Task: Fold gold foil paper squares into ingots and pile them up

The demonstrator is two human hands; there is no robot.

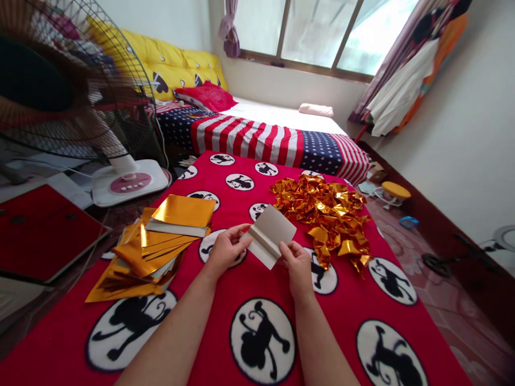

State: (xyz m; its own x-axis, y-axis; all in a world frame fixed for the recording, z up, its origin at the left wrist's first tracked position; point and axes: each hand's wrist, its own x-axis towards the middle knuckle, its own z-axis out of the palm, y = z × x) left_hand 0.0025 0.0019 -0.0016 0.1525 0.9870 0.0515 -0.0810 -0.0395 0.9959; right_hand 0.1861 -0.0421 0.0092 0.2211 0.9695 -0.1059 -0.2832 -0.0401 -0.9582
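Pinching grey sheet (271,236), with a fold across it, between thumb and fingers of left hand (227,249) at one edge and right hand (296,262) at another. Holding it over red cloth (338,305), between loose stack of gold-faced sheets (156,246) on left and heap of crinkled gold pieces (317,201) on right. Cannot judge contact with cloth from this angle.

Fan (60,80) cropped left, blades (78,104) blurred on my feed. Bottom edge cuts both forearms (177,327). Sheet (277,225) hides some fingertips of left hand (227,246) and right hand (298,264).
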